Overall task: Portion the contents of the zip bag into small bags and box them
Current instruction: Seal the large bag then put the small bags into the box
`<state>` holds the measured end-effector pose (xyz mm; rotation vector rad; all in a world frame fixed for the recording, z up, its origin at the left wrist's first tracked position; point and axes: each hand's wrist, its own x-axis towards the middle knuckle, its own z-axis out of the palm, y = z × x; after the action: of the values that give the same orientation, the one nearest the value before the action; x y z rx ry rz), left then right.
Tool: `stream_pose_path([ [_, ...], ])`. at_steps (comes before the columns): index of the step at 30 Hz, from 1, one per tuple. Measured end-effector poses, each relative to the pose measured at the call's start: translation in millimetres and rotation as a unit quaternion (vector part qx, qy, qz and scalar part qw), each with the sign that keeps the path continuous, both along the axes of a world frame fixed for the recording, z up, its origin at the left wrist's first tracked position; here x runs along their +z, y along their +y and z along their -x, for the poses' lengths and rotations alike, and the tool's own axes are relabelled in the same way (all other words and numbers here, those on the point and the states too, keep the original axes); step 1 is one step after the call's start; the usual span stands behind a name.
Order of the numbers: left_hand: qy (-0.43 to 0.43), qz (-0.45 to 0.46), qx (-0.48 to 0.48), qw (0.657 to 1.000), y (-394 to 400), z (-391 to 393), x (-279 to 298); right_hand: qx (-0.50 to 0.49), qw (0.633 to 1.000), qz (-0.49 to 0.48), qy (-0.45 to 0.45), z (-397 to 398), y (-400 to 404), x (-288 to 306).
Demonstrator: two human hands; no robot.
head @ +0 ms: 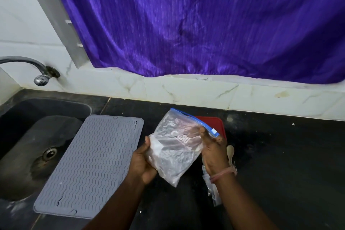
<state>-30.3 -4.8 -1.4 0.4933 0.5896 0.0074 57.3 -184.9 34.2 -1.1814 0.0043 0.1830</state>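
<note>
A clear zip bag (173,147) with a blue zip strip is held tilted above the black counter (280,155), its contents pale and hard to make out. My left hand (142,162) grips its lower left side. My right hand (212,151) pinches its upper right corner near the slider. Behind the bag sits a red box (217,124), mostly hidden. A small wooden spoon (230,152) lies just right of my right hand. Small clear bags (212,190) lie on the counter under my right wrist.
A grey ribbed drying mat (89,164) lies left of the hands, overlapping the dark sink (33,145). A chrome tap (40,74) juts from the tiled wall. A purple curtain (205,24) hangs behind the counter.
</note>
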Motion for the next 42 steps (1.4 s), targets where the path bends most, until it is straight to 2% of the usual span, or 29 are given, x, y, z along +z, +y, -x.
stream_pose_path([
  [1,-0.012,-0.019,-0.011,1.000,0,1,1,0.008,1.000,-0.003,-0.004,0,0,0],
  [5,-0.031,-0.207,-0.041,0.977,11,-1,6,0.037,0.999,0.008,-0.036,-6,-11,2],
  [8,-0.045,-0.299,-0.098,0.948,14,-2,24,0.041,0.997,0.025,-0.053,-6,-14,5],
  [11,-0.026,-0.397,-0.165,0.903,11,-5,34,0.051,0.995,0.054,-0.061,-5,-13,9],
  [13,-0.023,-0.393,-0.144,0.908,8,-6,31,0.064,0.994,0.053,-0.065,-7,-13,8],
  [15,-0.022,-0.315,-0.078,0.946,3,-9,29,0.098,0.994,0.029,-0.024,-7,-15,2],
  [17,-0.030,-0.247,-0.019,0.968,-3,-13,30,0.171,0.984,0.047,0.016,-4,-16,-7],
  [19,-0.035,-0.223,-0.003,0.974,-12,-15,36,0.238,0.967,0.096,0.004,4,-14,-16],
  [21,-0.043,-0.206,-0.003,0.978,-17,-16,38,0.241,0.964,0.111,-0.008,10,-9,-19],
  [27,-0.029,-0.263,0.071,0.962,0,-17,47,0.220,0.956,0.188,-0.040,-3,-18,-15],
  [34,-0.052,-0.283,0.022,0.957,14,-18,48,0.249,0.934,0.248,-0.072,-5,-27,-17],
  [38,-0.008,-0.342,0.125,0.931,15,-20,44,0.246,0.934,0.252,-0.051,-4,-31,-20],
  [42,-0.007,-0.342,0.160,0.926,9,-19,39,0.264,0.924,0.267,-0.068,-8,-32,-16],
])
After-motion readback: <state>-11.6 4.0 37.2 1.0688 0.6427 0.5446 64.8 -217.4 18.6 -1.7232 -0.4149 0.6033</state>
